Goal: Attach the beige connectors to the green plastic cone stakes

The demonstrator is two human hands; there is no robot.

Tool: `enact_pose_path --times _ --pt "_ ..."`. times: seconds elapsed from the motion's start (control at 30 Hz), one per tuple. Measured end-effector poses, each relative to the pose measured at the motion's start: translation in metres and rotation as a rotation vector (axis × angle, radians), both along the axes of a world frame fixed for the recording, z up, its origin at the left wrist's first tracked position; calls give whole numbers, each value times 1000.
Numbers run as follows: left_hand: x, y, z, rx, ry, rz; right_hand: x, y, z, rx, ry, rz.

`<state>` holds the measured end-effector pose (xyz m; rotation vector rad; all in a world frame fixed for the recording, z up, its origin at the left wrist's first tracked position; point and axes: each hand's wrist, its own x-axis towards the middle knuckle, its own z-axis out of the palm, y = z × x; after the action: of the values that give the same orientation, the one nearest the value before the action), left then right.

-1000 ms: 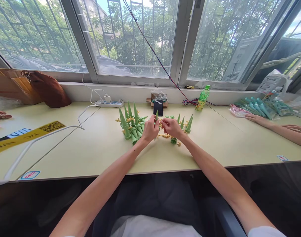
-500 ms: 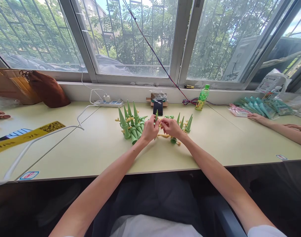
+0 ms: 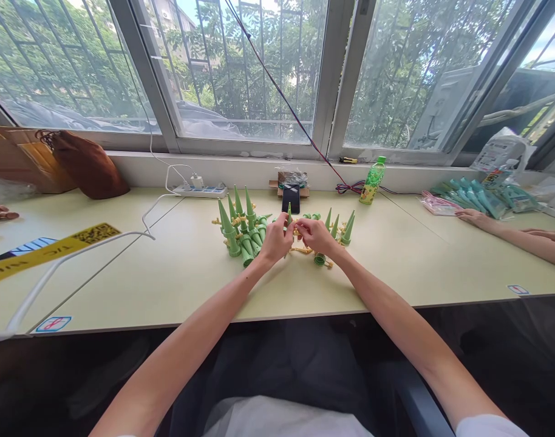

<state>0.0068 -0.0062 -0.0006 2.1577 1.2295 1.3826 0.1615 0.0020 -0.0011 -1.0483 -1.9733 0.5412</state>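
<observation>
My left hand (image 3: 278, 238) is closed around a green plant watering spike (image 3: 289, 210), its pointed tip upward above the fingers. Close against it, my right hand (image 3: 314, 235) pinches a small yellow valve (image 3: 297, 229) at the spike's side; the fingers mostly hide it. Left of my hands stands a group of green watering spikes (image 3: 232, 237), several upright and others lying down, with yellow valves on some. To the right are more green spikes (image 3: 348, 229). Loose yellow pieces (image 3: 301, 249) lie on the table between my wrists.
A phone (image 3: 291, 198) leans on a small box behind my hands. A green bottle (image 3: 373, 181) and a power strip (image 3: 201, 190) stand along the sill. At right, another person's hand (image 3: 476, 218) rests beside teal packets (image 3: 475, 195). A white cable (image 3: 81, 249) crosses the table's left side.
Almost nothing differs. Both hands stay together at the same spike, with only a very slight shift of the right fingers.
</observation>
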Motion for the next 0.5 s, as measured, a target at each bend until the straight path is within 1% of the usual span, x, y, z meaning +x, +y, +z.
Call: enact_pose_path --times 0.17,0.3,0.5 --pt "0 0 0 11 -2 4 0 -1 1 3 -44 -17" --pt "0 -1 1 0 -19 3 -1 -1 1 3 -39 -15" --pt "0 1 2 9 -24 48 -1 -1 1 12 -37 -5"
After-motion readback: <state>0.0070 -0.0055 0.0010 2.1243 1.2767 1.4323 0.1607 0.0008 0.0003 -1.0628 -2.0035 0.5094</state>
